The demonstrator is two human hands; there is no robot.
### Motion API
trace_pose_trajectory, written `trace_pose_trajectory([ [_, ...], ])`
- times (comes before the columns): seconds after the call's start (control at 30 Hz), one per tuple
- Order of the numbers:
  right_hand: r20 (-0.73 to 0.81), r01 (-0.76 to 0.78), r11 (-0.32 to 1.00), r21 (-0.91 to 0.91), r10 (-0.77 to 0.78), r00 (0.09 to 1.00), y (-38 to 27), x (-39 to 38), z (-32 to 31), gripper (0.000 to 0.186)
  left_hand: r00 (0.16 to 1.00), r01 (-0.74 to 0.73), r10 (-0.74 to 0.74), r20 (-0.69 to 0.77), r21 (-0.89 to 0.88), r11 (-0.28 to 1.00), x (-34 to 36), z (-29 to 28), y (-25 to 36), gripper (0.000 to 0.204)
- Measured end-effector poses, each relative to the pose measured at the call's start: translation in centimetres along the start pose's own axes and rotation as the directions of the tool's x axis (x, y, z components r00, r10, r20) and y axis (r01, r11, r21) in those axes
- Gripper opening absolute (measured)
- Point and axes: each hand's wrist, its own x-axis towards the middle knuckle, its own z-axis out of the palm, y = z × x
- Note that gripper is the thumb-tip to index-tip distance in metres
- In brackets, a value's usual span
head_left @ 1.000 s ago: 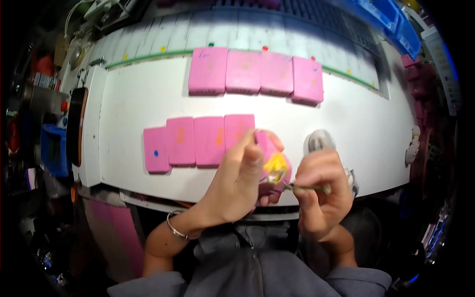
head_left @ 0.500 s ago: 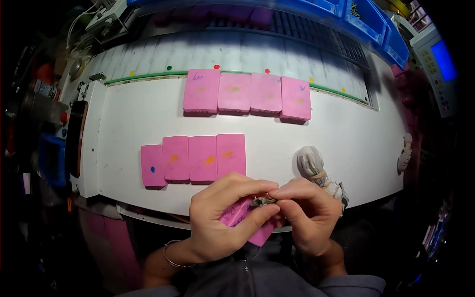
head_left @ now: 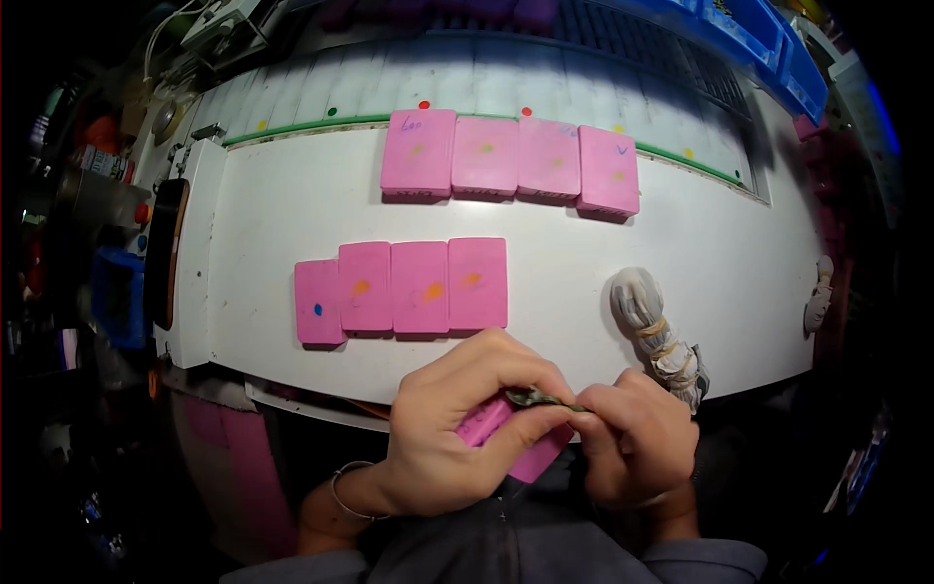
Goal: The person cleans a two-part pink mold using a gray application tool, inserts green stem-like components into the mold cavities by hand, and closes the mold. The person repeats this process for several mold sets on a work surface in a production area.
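At the near edge of the table, my left hand (head_left: 443, 433) is closed around a pink block (head_left: 540, 456), tilted and partly hidden by the fingers. Between its thumb and forefinger it also pinches a thin, dark greenish piece (head_left: 535, 398) that I cannot make out clearly. My right hand (head_left: 644, 443) is closed too, thumb and forefinger pinching the right end of that same piece. The dark piece runs across the small gap between my two hands, above the pink block.
Pink blocks with coloured spots lie in a near row (head_left: 420, 292) and a far row (head_left: 484, 161). A grey-white cloth bundle (head_left: 639, 297) tied with bands lies on the white table (head_left: 564, 243). Blue bins (head_left: 749, 49) stand at the far right, a blue container (head_left: 119, 297) at the left.
My right hand has moved slightly right and turned, its fingers more curled. More of the dark piece shows stretched between the hands. The whole view has shifted a little.
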Motion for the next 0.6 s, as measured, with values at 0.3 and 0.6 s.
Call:
trace_pose_trajectory([
  [0.3, 0.465, -0.474, 0.857, 0.202, 0.342, 0.816, 0.9, -1.1, -0.6, 0.016, 0.998, -0.039, 0.045, -0.036, 0.154, 0.987, -0.3, -0.5, 0.3, 0.021],
  [0.6, 0.557, -0.266, 0.934, -0.238, 0.355, 0.75, 2.2, -3.1, -0.9, 0.014, 0.997, -0.066, 0.072, -0.029, 0.184, 0.981, 0.0, -0.2, -0.1, 0.022],
])
